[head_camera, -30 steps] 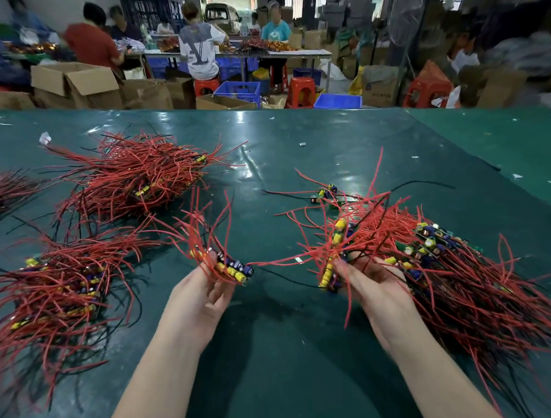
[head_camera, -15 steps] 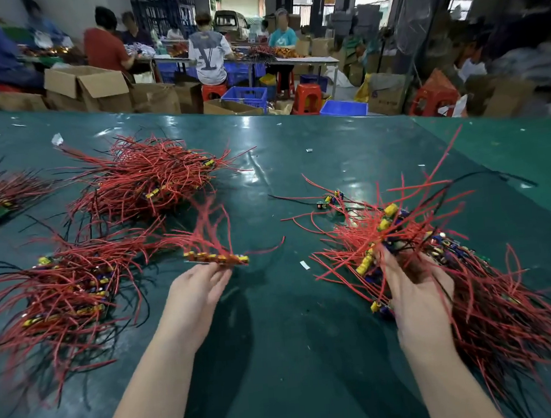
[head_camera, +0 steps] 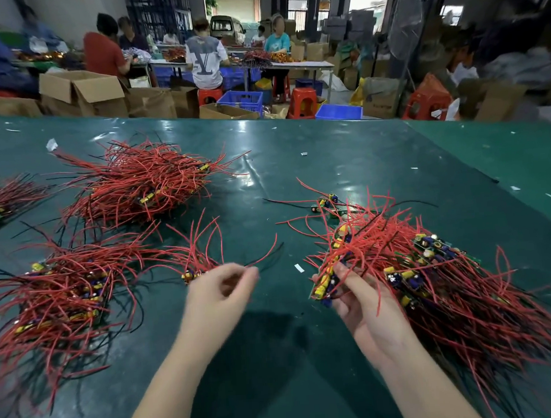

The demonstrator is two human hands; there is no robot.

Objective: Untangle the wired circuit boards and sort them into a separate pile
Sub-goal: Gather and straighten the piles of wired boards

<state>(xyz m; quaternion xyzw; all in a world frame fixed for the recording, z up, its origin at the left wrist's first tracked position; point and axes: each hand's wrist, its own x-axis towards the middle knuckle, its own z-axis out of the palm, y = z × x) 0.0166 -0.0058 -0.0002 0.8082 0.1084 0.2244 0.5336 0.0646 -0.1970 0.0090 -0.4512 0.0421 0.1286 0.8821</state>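
Left hand: the left hand (head_camera: 218,294), low centre of the frame, has its fingers curled in a narrow grip; it looks to pinch a thin wire beside a small separated circuit board with red wire leads (head_camera: 194,273), though blur leaves the contact unsure.
Right hand: the right hand (head_camera: 355,298), lower right of centre, holds a green circuit board with yellow and blue components (head_camera: 325,280) between thumb and fingers, at the near edge of the tangle.
Task's thing: the big tangled heap of red-wired boards (head_camera: 442,278) fills the right of the frame; a sorted pile of red-wired boards (head_camera: 58,299) lies at the left edge.
Step in hand, judged: freeing one board from the tangle while the separated one goes towards the sorted pile.
Doing it well: draw the held board out along the run of its leads, slowly, so loops slide off; hold the board's edges, not its parts.
Around: a second red-wire pile (head_camera: 142,185) at upper left, a loose board with black leads (head_camera: 326,202) above the tangle, paper scraps on the dark green bench (head_camera: 278,355).
In the way: red wires cross over the held board and may drag neighbours along.
Background: seated workers, cardboard boxes, red stools.
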